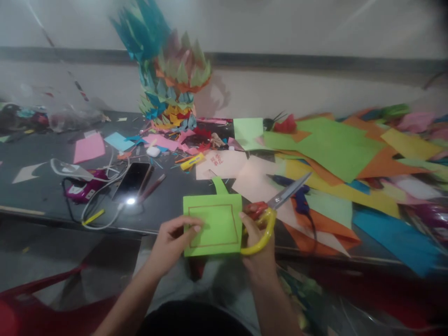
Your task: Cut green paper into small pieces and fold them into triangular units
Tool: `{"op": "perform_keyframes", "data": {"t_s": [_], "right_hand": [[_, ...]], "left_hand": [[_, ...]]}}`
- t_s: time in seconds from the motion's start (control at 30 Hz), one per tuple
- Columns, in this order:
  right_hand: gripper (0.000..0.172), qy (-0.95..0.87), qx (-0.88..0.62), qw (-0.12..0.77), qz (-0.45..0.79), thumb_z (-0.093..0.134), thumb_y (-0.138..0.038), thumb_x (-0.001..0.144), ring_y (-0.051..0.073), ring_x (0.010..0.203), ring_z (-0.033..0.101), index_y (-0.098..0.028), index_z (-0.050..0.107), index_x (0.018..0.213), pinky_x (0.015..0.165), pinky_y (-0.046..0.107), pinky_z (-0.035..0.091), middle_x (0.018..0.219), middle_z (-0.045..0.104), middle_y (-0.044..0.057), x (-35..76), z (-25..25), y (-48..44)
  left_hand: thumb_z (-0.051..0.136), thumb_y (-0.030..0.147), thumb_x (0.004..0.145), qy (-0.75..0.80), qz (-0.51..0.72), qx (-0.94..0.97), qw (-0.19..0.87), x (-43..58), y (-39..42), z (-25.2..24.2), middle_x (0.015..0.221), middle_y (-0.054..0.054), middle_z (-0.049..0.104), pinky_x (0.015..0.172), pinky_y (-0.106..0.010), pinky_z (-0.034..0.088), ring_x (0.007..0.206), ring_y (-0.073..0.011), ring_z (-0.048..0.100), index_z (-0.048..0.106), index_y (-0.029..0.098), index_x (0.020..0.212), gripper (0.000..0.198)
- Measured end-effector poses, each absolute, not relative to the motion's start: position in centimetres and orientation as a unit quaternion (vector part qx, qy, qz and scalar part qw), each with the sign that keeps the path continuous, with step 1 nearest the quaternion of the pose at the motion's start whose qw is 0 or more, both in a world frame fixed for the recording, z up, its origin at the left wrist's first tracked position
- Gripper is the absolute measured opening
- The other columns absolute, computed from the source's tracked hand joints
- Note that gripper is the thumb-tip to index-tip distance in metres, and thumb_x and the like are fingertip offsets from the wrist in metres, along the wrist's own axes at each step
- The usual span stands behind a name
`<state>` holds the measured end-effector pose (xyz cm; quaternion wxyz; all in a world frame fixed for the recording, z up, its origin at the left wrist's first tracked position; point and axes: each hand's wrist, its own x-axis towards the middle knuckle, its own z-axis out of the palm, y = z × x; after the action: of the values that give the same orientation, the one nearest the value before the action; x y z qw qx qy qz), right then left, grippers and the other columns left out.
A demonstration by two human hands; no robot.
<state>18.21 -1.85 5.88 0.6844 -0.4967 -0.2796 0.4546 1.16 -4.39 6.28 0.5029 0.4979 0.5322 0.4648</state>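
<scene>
In front of me, over the table's front edge, is a bright green paper piece [214, 226] with a brown rectangle drawn on it and a narrow strip sticking up from its top. My left hand [171, 242] pinches its left side between thumb and fingers. On the right, my right hand [261, 256] has scissors [270, 226] with a yellow handle looped around the fingers. Their blades point up and to the right, away from the paper. The thumb of that hand also touches the paper's right edge.
A dark table [168, 186] bears a lit phone [135, 179], a purple device [86, 185] with white cables, and a yellow cutter [192, 161]. Large coloured sheets [336, 144] pile up on the right. A tall folded-paper model [168, 84] stands at the back.
</scene>
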Motion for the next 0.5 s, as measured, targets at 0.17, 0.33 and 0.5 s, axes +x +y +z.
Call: {"op": "perform_keyframes", "data": {"t_s": [0.17,0.33,0.5], "right_hand": [[0.029,-0.294,-0.500,0.669,0.465,0.073,-0.026,0.063,0.011,0.072,0.054,-0.021,0.050,0.081,0.067,0.022,0.045,0.077,0.053,-0.004,18.5,5.2,-2.2],[0.032,-0.317,-0.484,0.611,0.540,0.073,-0.034,0.064,0.008,0.049,0.047,-0.021,0.054,0.086,0.046,0.020,0.039,0.068,0.052,-0.004,20.4,4.3,-3.8],[0.051,-0.365,-0.487,0.517,0.602,0.065,-0.063,0.061,0.009,0.041,0.042,-0.019,0.062,0.088,0.037,0.022,0.033,0.061,0.052,-0.001,21.6,1.8,-7.4]], "left_hand": [[0.061,0.027,0.077,0.524,0.384,0.542,0.533,1.5,-4.9,7.1,0.092,-0.004,0.072,0.067,-0.023,0.055,0.081,-0.0166,0.065,0.073,0.023,0.090,0.018],[0.058,0.029,0.078,0.531,0.372,0.549,0.527,0.7,-4.2,8.7,0.094,-0.004,0.071,0.043,-0.021,0.055,0.065,-0.0148,0.063,0.072,0.024,0.095,0.023],[0.062,0.032,0.075,0.572,0.429,0.522,0.465,-0.1,-4.3,9.7,0.083,-0.005,0.071,0.040,-0.023,0.055,0.049,-0.0107,0.058,0.073,0.020,0.091,0.022]]}}
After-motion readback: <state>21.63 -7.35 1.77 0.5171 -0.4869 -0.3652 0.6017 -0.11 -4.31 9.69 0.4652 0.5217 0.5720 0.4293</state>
